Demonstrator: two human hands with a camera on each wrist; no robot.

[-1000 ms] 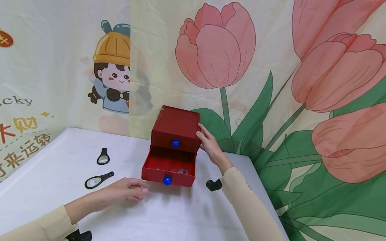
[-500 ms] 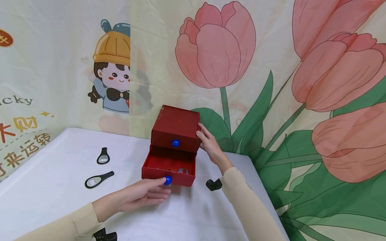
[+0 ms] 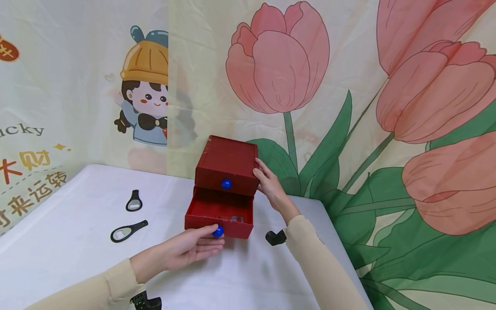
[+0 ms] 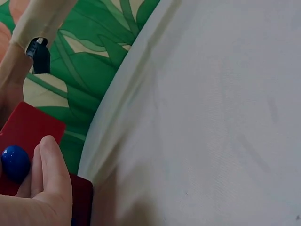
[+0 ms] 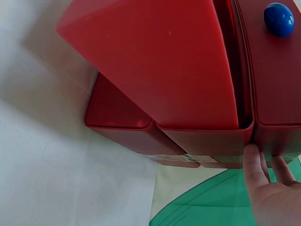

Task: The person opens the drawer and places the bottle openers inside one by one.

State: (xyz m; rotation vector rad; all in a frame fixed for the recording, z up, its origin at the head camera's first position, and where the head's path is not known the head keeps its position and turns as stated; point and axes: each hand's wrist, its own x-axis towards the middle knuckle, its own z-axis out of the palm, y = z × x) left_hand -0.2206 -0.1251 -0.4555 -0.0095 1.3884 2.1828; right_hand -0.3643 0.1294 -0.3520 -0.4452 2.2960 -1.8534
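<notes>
A red drawer box [image 3: 228,157] stands on the white-covered table [image 3: 73,241], one drawer [image 3: 193,221] pulled out below the top one. Small metal-looking items [image 3: 237,219] lie inside that drawer, only partly visible. My left hand [image 3: 186,249] pinches its blue knob [image 3: 218,231], thumb on top and fingers beneath; the left wrist view shows the knob [image 4: 15,163] beside the fingers. My right hand [image 3: 273,189] rests against the box's right side, its fingers [image 5: 254,167] fairly straight in the right wrist view. The top drawer's knob [image 3: 226,184] is untouched.
To the left, two black-handled bottle openers, one farther back [image 3: 134,201] and one nearer [image 3: 128,231], lie on the table. A closed lower section [image 5: 115,106] of the box shows in the right wrist view. A tulip-printed curtain [image 3: 279,64] hangs behind.
My left hand has come in from the left and taken the lower knob. The drawer has slid in very slightly. My right hand has stayed against the box's side.
</notes>
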